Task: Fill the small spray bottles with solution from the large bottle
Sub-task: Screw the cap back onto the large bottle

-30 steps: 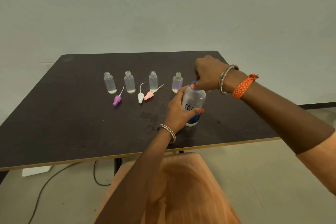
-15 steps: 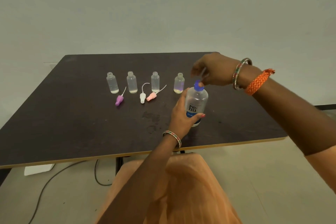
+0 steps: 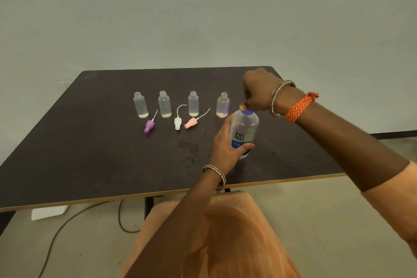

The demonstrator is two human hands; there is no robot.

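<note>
The large bottle (image 3: 244, 133) is standing upright on the dark table (image 3: 90, 153), toward the near right part of it, and the left hand (image 3: 225, 144) is wrapping round its lower body, thumb lying across the blue band of the label. Up top, the right hand (image 3: 259, 92) is hovering over the neck, its fingers (image 3: 246, 105) curling down and pinching at the blue cap (image 3: 247, 112). Whether that cap is seated or coming loose, that is not showing from here.

Behind, four small spray bottles are lining up in a row across the table, all open-necked and upright: the first (image 3: 140, 105) on the far left, the second (image 3: 164, 104), the third (image 3: 193, 103), and the fourth (image 3: 223, 105) just beside the large bottle, glowing faintly purple inside. Each is carrying only a shallow layer of liquid at the bottom.

In front of the row, three spray tops are lying on their sides: a purple one (image 3: 149, 126), a white one (image 3: 177, 122) with its tube curving up, and a pink one (image 3: 191, 123).

Bangles are showing on both wrists, and an orange braided band (image 3: 297, 107) on the right.
</note>
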